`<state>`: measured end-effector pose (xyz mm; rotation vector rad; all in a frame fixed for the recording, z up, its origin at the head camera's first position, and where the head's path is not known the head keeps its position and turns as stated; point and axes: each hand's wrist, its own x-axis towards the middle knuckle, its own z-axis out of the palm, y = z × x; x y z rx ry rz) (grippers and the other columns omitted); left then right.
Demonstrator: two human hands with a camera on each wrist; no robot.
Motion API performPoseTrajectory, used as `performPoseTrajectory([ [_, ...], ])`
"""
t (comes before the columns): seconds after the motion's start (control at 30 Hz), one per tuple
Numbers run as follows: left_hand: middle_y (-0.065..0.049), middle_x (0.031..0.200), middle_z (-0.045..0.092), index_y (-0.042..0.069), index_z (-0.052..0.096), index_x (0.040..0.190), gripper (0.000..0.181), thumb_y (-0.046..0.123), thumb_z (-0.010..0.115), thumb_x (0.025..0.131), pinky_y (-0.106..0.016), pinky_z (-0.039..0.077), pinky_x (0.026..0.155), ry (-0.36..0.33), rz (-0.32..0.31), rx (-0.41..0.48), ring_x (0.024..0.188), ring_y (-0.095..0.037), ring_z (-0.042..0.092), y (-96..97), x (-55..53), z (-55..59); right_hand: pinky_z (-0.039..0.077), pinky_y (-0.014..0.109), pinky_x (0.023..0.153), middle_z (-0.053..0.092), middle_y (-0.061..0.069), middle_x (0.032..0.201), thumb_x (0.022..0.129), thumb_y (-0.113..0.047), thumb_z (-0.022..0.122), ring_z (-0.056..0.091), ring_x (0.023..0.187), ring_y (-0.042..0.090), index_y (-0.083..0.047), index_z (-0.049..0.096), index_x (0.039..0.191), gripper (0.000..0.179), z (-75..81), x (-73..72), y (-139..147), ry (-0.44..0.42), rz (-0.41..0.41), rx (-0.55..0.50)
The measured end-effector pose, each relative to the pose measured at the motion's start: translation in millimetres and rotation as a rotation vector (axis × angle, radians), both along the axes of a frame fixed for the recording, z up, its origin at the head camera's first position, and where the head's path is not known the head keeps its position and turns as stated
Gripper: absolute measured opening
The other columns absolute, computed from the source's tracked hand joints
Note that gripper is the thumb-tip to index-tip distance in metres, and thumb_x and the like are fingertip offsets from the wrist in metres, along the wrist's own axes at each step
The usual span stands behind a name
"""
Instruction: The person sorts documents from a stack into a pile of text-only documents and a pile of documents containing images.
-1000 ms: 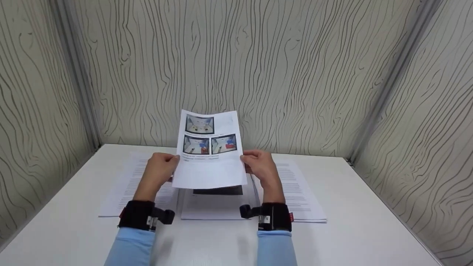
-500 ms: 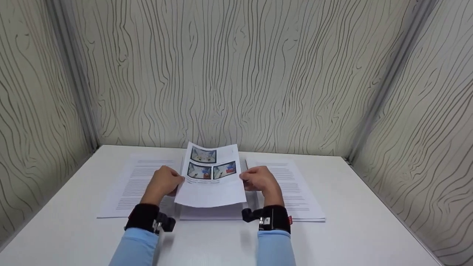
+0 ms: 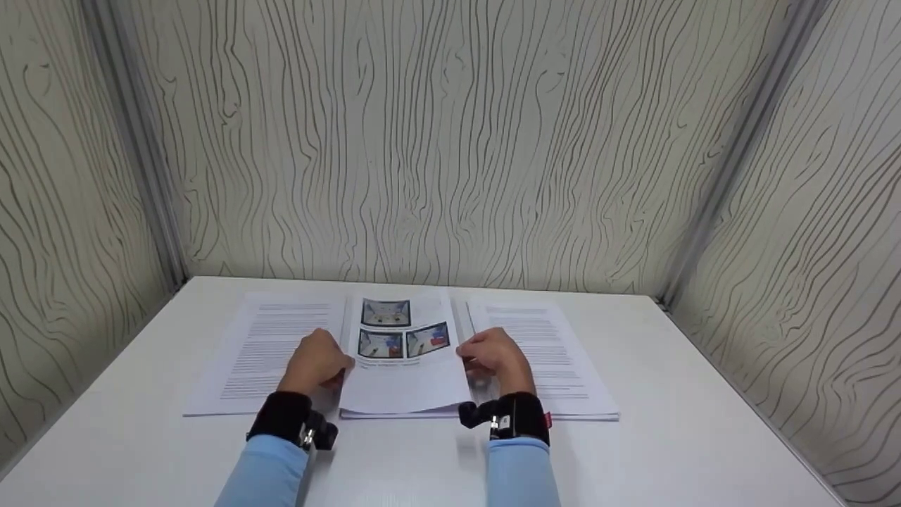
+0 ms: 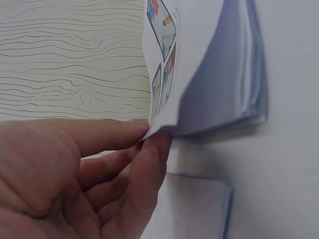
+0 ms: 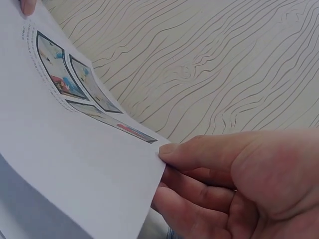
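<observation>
A printed sheet of paper (image 3: 401, 387) with three colour pictures lies low over the middle paper stack (image 3: 394, 415), its near edge slightly raised. My left hand (image 3: 317, 362) pinches its left edge between thumb and fingers, as the left wrist view shows, where the sheet (image 4: 199, 64) bows above the stack's layered pages (image 4: 251, 64). At the opposite edge my right hand (image 3: 496, 355) pinches the paper the same way; in the right wrist view its thumb (image 5: 172, 152) presses on top with the fingers underneath. Most of the middle stack is hidden under the sheet.
A text-printed paper stack (image 3: 274, 359) lies left of the middle one, and another text-printed stack (image 3: 556, 359) lies to the right. All rest on a white table (image 3: 394, 465), with a wood-patterned panel (image 3: 408, 141) behind and further panels at both sides.
Both hands have lowered the printed sheet from well above the table down toward the middle stack, keeping hold of its two edges. The side stacks have stayed in place.
</observation>
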<state>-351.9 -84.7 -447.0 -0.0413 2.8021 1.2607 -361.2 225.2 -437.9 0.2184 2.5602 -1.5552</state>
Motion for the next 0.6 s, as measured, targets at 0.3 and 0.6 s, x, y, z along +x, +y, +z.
performPoseTrajectory([
  [0.3, -0.007, 0.061, 0.065, -0.002, 0.071, 0.074, 0.011, -0.002, 0.072, 0.085, -0.026, 0.046, 0.05, 0.01, 0.008, -0.043, 0.052, -0.016, 0.06, 4.3, 1.6, 1.6, 0.062, 0.024, 0.067, 0.081, 0.016, 0.094, 0.096, -0.003, 0.072, 0.07, 0.069, 0.012, 0.008, 0.078, 0.111, 0.019, 3.8, 2.9, 3.3, -0.033, 0.008, 0.061],
  [0.6, -0.007, 0.065, 0.062, -0.003, 0.071, 0.078, 0.009, 0.0, 0.077, 0.084, -0.025, 0.044, 0.048, -0.004, 0.006, -0.089, 0.055, -0.017, 0.057, 5.0, 1.5, 1.1, 0.062, 0.025, 0.067, 0.082, 0.015, 0.09, 0.097, -0.007, 0.073, 0.072, 0.064, 0.011, 0.009, 0.075, 0.11, 0.021, 16.1, 8.4, 7.4, -0.068, 0.019, 0.165],
])
